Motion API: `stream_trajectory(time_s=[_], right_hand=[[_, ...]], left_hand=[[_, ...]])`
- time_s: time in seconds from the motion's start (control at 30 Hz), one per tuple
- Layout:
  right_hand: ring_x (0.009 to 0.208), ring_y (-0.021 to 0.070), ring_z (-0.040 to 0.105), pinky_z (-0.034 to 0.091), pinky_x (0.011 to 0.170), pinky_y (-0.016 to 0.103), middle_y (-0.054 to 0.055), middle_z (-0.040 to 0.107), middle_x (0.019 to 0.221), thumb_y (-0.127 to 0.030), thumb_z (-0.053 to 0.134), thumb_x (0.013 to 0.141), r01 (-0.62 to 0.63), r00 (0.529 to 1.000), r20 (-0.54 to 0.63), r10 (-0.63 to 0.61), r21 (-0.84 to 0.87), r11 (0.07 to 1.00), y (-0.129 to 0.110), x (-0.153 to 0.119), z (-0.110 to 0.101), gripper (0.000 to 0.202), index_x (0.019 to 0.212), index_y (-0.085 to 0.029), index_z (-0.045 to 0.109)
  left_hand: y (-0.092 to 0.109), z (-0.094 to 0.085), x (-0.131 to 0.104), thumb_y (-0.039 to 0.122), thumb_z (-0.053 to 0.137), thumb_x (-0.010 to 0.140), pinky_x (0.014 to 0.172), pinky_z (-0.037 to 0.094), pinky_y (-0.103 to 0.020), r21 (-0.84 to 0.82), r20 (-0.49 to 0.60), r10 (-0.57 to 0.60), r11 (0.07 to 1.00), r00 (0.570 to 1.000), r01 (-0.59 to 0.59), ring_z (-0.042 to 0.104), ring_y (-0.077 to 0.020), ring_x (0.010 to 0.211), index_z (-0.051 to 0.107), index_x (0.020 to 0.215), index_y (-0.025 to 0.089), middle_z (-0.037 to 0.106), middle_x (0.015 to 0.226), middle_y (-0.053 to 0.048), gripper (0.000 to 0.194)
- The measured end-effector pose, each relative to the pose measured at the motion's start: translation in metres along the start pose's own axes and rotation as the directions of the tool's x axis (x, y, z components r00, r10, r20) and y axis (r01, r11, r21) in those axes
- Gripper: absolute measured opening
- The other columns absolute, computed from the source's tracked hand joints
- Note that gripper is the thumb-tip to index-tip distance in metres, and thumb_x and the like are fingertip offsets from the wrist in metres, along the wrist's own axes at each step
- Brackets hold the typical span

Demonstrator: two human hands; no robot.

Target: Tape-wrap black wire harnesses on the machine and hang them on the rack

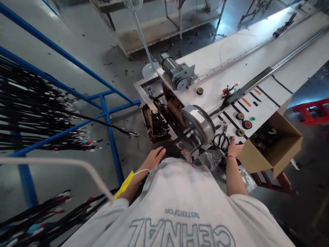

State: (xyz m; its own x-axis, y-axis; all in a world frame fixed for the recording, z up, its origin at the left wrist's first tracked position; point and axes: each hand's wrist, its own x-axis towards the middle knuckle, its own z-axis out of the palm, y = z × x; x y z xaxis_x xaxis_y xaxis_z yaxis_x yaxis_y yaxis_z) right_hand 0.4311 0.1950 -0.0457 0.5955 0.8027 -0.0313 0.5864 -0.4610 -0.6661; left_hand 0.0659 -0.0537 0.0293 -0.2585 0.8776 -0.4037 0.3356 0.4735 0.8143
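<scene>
My left hand [155, 156] hangs in front of my shirt, left of the table's end, holding nothing; its fingers are loosely stretched out. At the near edge of the white work table [213, 82], my right hand [234, 149] is closed around the edge. Just left of it lie hand tools with dark handles [223, 139], partly overlapping. A tape roll [240, 132] sits close above the right hand, with another tape roll [240, 116] and a red-centred roll [247, 125] beyond it. The large round reel [202, 125] stands at the table's end between my hands.
A motor [172, 68] is mounted at the table's far corner. On the right, an open cardboard box [285, 147] holds rolls. A blue rack [110, 137] with many black wire harnesses [38, 113] stands left. A bundle of wires [228, 94] lies along the table's rail.
</scene>
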Motion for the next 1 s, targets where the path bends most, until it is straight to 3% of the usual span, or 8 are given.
stream_trajectory(time_s=[0.13, 0.5, 0.63, 0.73, 0.8, 0.87, 0.93, 1.0], right_hand=[[0.124, 0.0362, 0.05, 0.038, 0.106, 0.047, 0.026, 0.053, 0.13, -0.059, 0.062, 0.078, 0.015, 1.0, -0.012, -0.014, 0.023, 1.0, 0.0, -0.001, 0.0, 0.072, 0.125, -0.007, 0.047], [0.124, 0.0379, 0.049, 0.038, 0.105, 0.05, 0.027, 0.052, 0.131, -0.064, 0.059, 0.079, -0.007, 1.0, -0.006, 0.007, 0.002, 1.0, -0.004, -0.004, -0.002, 0.075, 0.126, -0.008, 0.046], [0.125, 0.0391, 0.047, 0.036, 0.107, 0.052, 0.029, 0.049, 0.133, -0.067, 0.054, 0.081, -0.021, 1.0, 0.019, 0.021, -0.01, 1.0, -0.005, -0.005, -0.002, 0.076, 0.127, -0.007, 0.045], [0.126, 0.0388, 0.047, 0.036, 0.106, 0.051, 0.029, 0.049, 0.134, -0.066, 0.051, 0.083, -0.019, 1.0, 0.023, 0.019, -0.016, 1.0, -0.006, -0.005, -0.003, 0.076, 0.128, -0.005, 0.044], [0.126, 0.039, 0.047, 0.037, 0.106, 0.05, 0.029, 0.049, 0.133, -0.065, 0.055, 0.081, -0.021, 0.999, 0.025, 0.021, -0.022, 1.0, -0.006, -0.005, -0.004, 0.078, 0.129, -0.005, 0.044], [0.124, 0.0391, 0.048, 0.037, 0.105, 0.05, 0.029, 0.05, 0.131, -0.065, 0.06, 0.077, -0.026, 0.999, 0.03, 0.027, -0.025, 0.999, -0.007, -0.005, -0.005, 0.079, 0.128, -0.005, 0.045], [0.123, 0.0387, 0.05, 0.038, 0.105, 0.049, 0.029, 0.052, 0.129, -0.064, 0.062, 0.076, -0.03, 0.999, 0.037, 0.031, -0.018, 0.999, -0.007, -0.005, -0.005, 0.079, 0.127, -0.005, 0.045], [0.123, 0.0379, 0.05, 0.038, 0.105, 0.048, 0.028, 0.053, 0.128, -0.063, 0.062, 0.076, -0.03, 0.999, 0.04, 0.03, -0.006, 1.0, -0.006, -0.004, -0.006, 0.078, 0.126, -0.005, 0.045]], left_hand=[[0.015, 0.01, 0.015, 0.055, 0.037, 0.09, 0.064, 0.043, -0.029, 0.023, -0.037, 0.041, 0.999, 0.998, -0.04, 0.054, -0.0171, 0.063, 0.048, 0.072, 0.021, 0.058, 0.066, -0.002, 0.04], [0.029, 0.047, 0.055, 0.059, 0.033, 0.091, 0.067, 0.042, -0.027, -0.046, -0.087, 0.067, 0.996, 0.994, -0.072, 0.052, -0.0169, 0.068, 0.049, 0.071, 0.021, 0.054, 0.065, -0.001, 0.046], [0.031, 0.047, 0.061, 0.059, 0.03, 0.092, 0.06, 0.041, -0.027, -0.094, -0.076, 0.06, 0.993, 0.995, -0.067, 0.049, -0.0154, 0.06, 0.046, 0.069, 0.021, 0.049, 0.059, 0.001, 0.047], [0.026, 0.035, 0.066, 0.061, 0.043, 0.087, 0.059, 0.043, -0.026, -0.147, 0.135, 0.08, 0.987, 0.988, -0.06, 0.05, -0.0149, 0.058, 0.053, 0.071, 0.019, 0.054, 0.058, 0.0, 0.046], [0.017, 0.026, 0.07, 0.059, 0.06, 0.076, 0.063, 0.045, -0.027, -0.109, 0.408, 0.078, 0.993, 0.91, -0.037, 0.055, -0.0165, 0.061, 0.06, 0.07, 0.018, 0.062, 0.063, -0.002, 0.042], [0.005, 0.021, 0.072, 0.055, 0.071, 0.064, 0.066, 0.047, -0.028, -0.014, 0.552, 0.03, 1.0, 0.834, -0.027, 0.058, -0.0191, 0.065, 0.063, 0.067, 0.018, 0.066, 0.068, -0.004, 0.038], [-0.009, 0.017, 0.069, 0.056, 0.07, 0.061, 0.068, 0.047, -0.03, 0.079, 0.458, 0.002, 0.996, 0.889, -0.043, 0.058, -0.0206, 0.067, 0.062, 0.065, 0.019, 0.066, 0.069, -0.005, 0.038], [-0.02, 0.014, 0.057, 0.059, 0.061, 0.069, 0.07, 0.047, -0.031, 0.123, 0.27, 0.029, 0.99, 0.962, -0.065, 0.059, -0.0213, 0.069, 0.06, 0.067, 0.02, 0.066, 0.07, -0.005, 0.039]])
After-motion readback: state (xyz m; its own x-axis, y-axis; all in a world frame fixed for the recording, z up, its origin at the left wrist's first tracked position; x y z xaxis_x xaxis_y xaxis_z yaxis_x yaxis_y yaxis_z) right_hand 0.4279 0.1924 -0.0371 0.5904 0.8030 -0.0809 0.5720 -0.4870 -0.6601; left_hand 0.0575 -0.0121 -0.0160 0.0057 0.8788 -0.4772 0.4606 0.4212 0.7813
